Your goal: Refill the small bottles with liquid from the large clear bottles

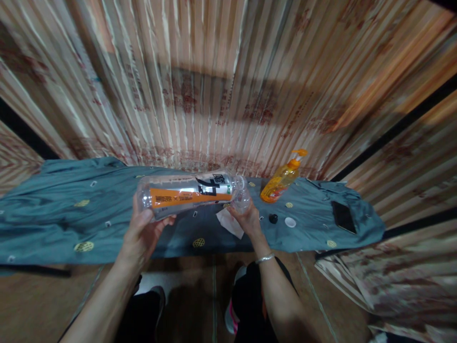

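Note:
A large clear bottle (185, 194) with an orange and silver label lies level above the cloth, its neck toward the right. My left hand (143, 231) is wrapped round its base end. Beside the bottle's neck, my right hand (247, 218) holds a small clear plastic piece (242, 199), which looks like a small bottle or cup; whether the two touch is hard to tell. Beneath my right hand, a white tissue (230, 223) rests on the cloth. A black cap (273, 218) and a white round lid (290, 222) sit to its right.
An orange pump bottle (280, 181) stands at the back right of the cloth-covered table (107, 238). A dark phone (343, 216) lies at the right end. Patterned curtains (214, 95) hang behind, with dark poles at both sides.

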Demonstrator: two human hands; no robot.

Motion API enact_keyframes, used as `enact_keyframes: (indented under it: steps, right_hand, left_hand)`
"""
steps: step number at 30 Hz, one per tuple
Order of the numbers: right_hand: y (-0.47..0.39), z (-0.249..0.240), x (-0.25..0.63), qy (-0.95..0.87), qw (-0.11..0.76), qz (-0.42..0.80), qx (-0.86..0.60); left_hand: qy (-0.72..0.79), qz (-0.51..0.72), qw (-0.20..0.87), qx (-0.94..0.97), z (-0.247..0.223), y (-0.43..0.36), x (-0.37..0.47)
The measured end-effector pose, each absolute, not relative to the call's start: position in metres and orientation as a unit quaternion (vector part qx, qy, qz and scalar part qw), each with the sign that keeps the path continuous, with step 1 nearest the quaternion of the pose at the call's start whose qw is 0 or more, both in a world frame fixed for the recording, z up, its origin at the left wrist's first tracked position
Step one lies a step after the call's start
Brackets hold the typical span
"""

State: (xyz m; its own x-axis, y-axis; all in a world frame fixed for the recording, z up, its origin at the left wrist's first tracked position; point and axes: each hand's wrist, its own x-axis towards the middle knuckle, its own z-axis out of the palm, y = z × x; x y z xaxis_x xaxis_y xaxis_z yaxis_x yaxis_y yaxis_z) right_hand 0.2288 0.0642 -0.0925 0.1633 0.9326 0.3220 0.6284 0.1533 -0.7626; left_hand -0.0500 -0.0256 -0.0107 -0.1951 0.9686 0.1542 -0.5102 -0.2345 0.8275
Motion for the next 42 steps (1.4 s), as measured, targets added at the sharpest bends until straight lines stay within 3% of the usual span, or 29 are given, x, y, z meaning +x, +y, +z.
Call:
enact_keyframes:
  steps: [42]
  right_hand:
    - [0.063,-0.092,0.229,-0.627,0.431,0.182,-0.623]
  left_hand:
    - [0.375,0.704,0.514,0.315,-0.004,-0.027,-0.045]
